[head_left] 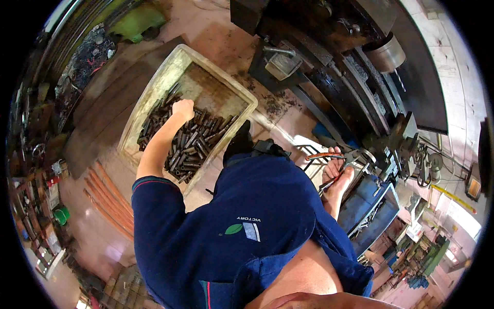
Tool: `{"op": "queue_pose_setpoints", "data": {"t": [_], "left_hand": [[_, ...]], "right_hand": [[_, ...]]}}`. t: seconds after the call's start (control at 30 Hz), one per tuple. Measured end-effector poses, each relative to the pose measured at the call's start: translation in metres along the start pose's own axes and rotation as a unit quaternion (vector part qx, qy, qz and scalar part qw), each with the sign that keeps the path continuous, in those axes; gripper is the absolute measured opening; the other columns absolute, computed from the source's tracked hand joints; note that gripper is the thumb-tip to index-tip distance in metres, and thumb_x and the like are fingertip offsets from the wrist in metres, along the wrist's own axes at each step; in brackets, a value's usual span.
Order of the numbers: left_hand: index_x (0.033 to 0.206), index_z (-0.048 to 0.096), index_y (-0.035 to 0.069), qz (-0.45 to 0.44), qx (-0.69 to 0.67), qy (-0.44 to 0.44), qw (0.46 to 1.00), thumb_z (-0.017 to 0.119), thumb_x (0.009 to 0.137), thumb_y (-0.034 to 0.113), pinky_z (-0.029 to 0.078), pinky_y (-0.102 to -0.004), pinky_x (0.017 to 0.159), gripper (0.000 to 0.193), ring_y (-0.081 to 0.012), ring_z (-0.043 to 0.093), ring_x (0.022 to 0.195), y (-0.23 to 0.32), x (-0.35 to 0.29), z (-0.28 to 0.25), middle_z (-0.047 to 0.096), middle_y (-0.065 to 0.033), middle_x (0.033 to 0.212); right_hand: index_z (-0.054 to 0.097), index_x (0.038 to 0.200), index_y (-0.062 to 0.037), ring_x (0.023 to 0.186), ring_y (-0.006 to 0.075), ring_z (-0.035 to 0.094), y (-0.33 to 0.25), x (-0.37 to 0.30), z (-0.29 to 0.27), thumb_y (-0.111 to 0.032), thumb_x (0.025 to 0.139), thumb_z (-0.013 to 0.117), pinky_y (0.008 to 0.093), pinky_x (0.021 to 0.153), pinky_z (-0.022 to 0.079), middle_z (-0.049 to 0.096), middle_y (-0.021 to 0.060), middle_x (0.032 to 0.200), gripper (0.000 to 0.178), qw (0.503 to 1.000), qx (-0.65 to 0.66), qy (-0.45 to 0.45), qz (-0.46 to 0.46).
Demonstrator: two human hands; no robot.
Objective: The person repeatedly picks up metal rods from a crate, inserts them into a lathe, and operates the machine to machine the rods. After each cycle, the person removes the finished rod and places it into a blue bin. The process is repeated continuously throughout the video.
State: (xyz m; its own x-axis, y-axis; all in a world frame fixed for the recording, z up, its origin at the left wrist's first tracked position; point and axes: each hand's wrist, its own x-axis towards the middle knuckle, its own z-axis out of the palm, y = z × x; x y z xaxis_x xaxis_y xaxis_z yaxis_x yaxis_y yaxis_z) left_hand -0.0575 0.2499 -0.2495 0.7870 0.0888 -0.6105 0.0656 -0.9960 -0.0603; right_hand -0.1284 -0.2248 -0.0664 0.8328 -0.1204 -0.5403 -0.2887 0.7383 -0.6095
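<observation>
My left hand [183, 109] is closed in a fist over a heap of short dark metal tubes [193, 141]. The tubes fill the near part of a large, pale, grimy plastic bin [249, 101]. Its fingertips point away and are hidden, so whatever they grip does not show. Over on the right, my right hand [335, 174] is wrapped around a pair of pliers [325, 155] with reddish handles. The metal jaws point right, toward the machine, and it is too unclear to tell whether they hold anything.
A dark lathe-like machine [350, 72] stands along the right, with a drill bit [400, 81] sticking out. Below it sits a blue metal tray [391, 203] with rods. Long copper-coloured strips [109, 201] lie on the floor at left, near a green bucket [61, 216].
</observation>
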Motion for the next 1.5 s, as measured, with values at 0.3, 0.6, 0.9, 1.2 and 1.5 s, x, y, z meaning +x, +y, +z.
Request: {"op": "queue_pose_setpoints", "data": {"t": [0.3, 0.6, 0.9, 1.2, 1.5], "left_hand": [[0.079, 0.060, 0.002, -0.085, -0.287, 0.300, 0.906, 0.063, 0.071, 0.024, 0.048, -0.0394, 0.061, 0.024, -0.0318, 0.061, 0.066, -0.015, -0.066, -0.049, 0.060, -0.0171, 0.067], [0.089, 0.056, -0.001, 0.234, -0.785, 0.250, 0.516, 0.063, 0.079, 0.010, 0.048, -0.0265, 0.054, 0.016, -0.0197, 0.063, 0.059, 0.104, -0.129, -0.186, 0.062, -0.0098, 0.068], [0.085, 0.059, -0.006, 0.271, -0.769, 0.200, 0.543, 0.062, 0.082, 0.007, 0.051, -0.0238, 0.055, 0.014, -0.0163, 0.063, 0.061, 0.245, -0.153, -0.213, 0.063, -0.0109, 0.071], [0.083, 0.059, -0.006, 0.314, -0.727, 0.111, 0.601, 0.062, 0.082, 0.011, 0.050, -0.0234, 0.055, 0.017, -0.0152, 0.062, 0.060, 0.288, -0.144, -0.204, 0.062, -0.0096, 0.072], [0.089, 0.058, -0.004, 0.347, -0.689, 0.000, 0.637, 0.060, 0.084, 0.013, 0.049, -0.0218, 0.059, 0.018, -0.0113, 0.061, 0.066, 0.301, -0.119, -0.205, 0.063, -0.0072, 0.075]], "right_hand": [[0.045, 0.117, 0.0024, 0.047, 0.0047, 0.029, -0.005, 0.009, 0.002, -0.025, 0.076, 0.051, 0.0180, 0.042, 0.027, 0.055, 0.0155, 0.108, 0.049, 0.997, 0.003, -0.069, 0.027], [0.051, 0.107, 0.0022, 0.056, 0.0079, 0.047, -0.029, 0.019, 0.064, -0.012, 0.067, 0.052, 0.0195, 0.044, 0.034, 0.058, 0.0189, 0.101, 0.043, 0.925, -0.268, -0.255, 0.083], [0.055, 0.095, 0.0012, 0.080, 0.0143, 0.050, -0.030, 0.010, 0.069, -0.013, 0.061, 0.052, 0.0270, 0.070, 0.039, 0.056, 0.0070, 0.085, 0.037, 0.844, -0.450, -0.290, 0.039], [0.054, 0.087, 0.0033, 0.069, 0.0169, 0.048, -0.040, -0.008, 0.056, -0.014, 0.058, 0.057, 0.0282, 0.062, 0.039, 0.053, 0.0080, 0.071, 0.034, 0.835, -0.512, -0.161, -0.125], [0.053, 0.087, 0.0058, 0.081, 0.0380, 0.057, -0.025, 0.000, 0.039, -0.018, 0.060, 0.059, 0.0393, 0.070, 0.044, 0.057, 0.0255, 0.078, 0.037, 0.802, -0.580, -0.034, -0.140]]}}
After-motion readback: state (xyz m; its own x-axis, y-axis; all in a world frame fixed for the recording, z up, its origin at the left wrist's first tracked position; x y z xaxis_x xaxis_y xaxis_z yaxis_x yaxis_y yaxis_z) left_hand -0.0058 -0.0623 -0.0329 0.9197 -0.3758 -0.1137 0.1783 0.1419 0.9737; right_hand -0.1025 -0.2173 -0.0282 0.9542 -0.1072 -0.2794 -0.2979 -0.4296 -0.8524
